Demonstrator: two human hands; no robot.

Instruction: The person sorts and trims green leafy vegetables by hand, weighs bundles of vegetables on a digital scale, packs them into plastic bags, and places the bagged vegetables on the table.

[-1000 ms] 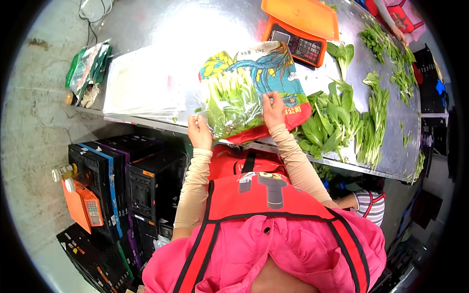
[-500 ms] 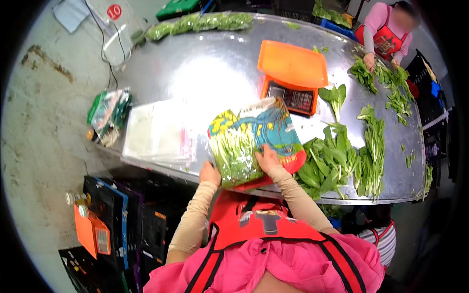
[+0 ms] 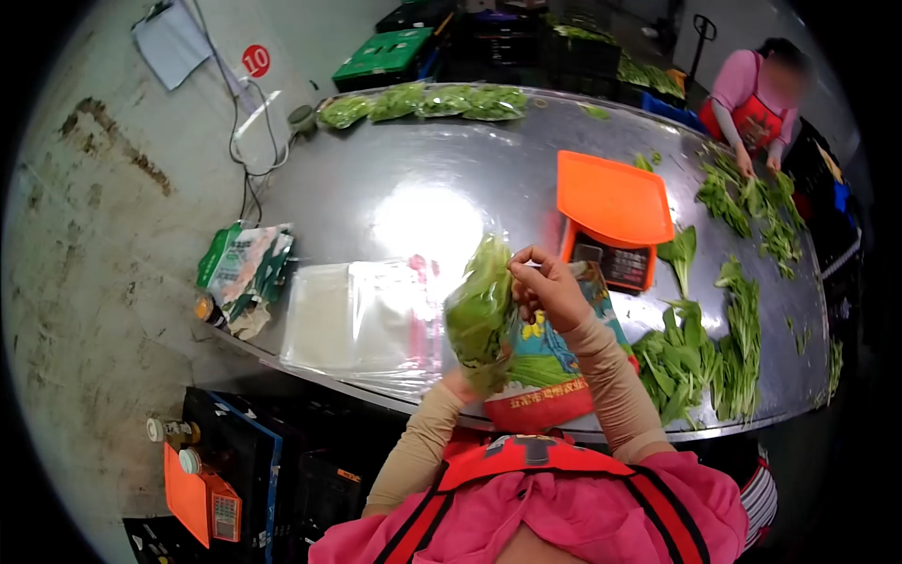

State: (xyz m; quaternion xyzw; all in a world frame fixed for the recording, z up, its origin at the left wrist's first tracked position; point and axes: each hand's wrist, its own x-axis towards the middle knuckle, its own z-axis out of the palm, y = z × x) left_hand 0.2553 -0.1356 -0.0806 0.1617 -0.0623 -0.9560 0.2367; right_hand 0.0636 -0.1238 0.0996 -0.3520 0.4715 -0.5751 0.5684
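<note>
A clear plastic bag of leafy greens (image 3: 481, 315) is held raised and tilted upright above the table. My left hand (image 3: 458, 384) grips its lower end, with most of the fingers hidden behind the bag. At the upper right side of the bag, the fingers of my right hand (image 3: 548, 286) are pinched together on the plastic edge. Under the bag and my right forearm lies a colourful printed packaging bag (image 3: 554, 381) on the table. To the left is a stack of flat clear plastic bags (image 3: 324, 320).
An orange scale (image 3: 615, 197) stands beyond my right hand. Loose greens (image 3: 681, 362) lie at right, filled bags (image 3: 451, 101) along the far edge. A green-and-white package (image 3: 246, 268) sits at the table's left end. Across the table, a co-worker (image 3: 752, 103) handles greens.
The bag of greens has been lifted off the printed bag and turned upright. My right hand has moved from the printed bag up to the clear bag's edge. The camera view has shifted.
</note>
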